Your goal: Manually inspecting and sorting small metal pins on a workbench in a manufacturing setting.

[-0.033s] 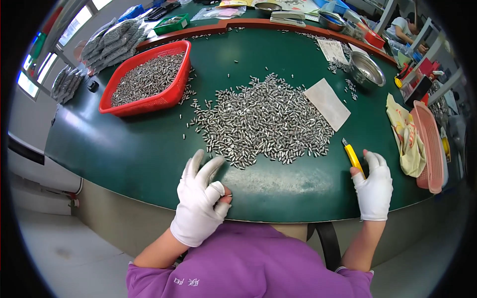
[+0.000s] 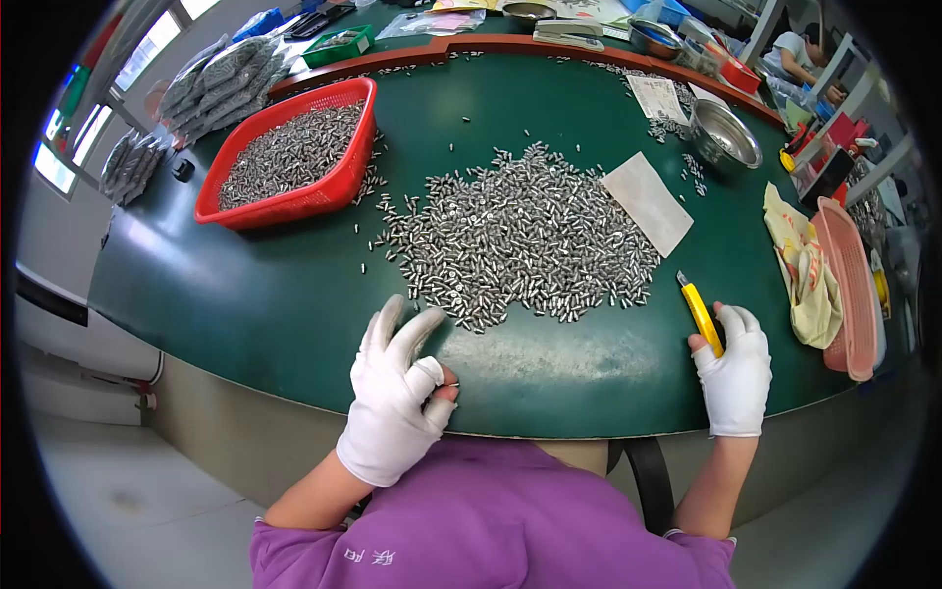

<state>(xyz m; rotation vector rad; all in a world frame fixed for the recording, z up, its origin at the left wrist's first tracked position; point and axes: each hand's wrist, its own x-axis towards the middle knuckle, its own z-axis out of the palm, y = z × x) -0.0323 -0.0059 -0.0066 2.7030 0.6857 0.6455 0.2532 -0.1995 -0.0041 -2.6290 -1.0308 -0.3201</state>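
Note:
A large heap of small, pointed silver metal parts (image 2: 530, 236) is spread over the green table. At its near left edge is my left hand (image 2: 394, 393) in a white glove, bare thumb and index fingertips pinched on a small shiny metal part (image 2: 454, 385), mostly hidden. The other fingers of that hand stretch toward the heap. A yellow box cutter (image 2: 700, 314) lies right of the heap, its blade pointing away from me. My right hand (image 2: 736, 373), also gloved, rests around the cutter's near end, thumb left and fingers right, apart and not closed on it.
A red plastic basket (image 2: 285, 218) full of similar parts stands at the left. A paper sheet (image 2: 650, 204) touches the heap's right side. Farther right are a metal bowl (image 2: 726, 134), a yellowish cloth (image 2: 805, 275) and a pink basket (image 2: 846, 294). Grey bags (image 2: 221, 79) are piled back left.
My right hand has moved slightly left and toward me, its fingers nearer the cutter's handle. My left hand keeps its pinch and place.

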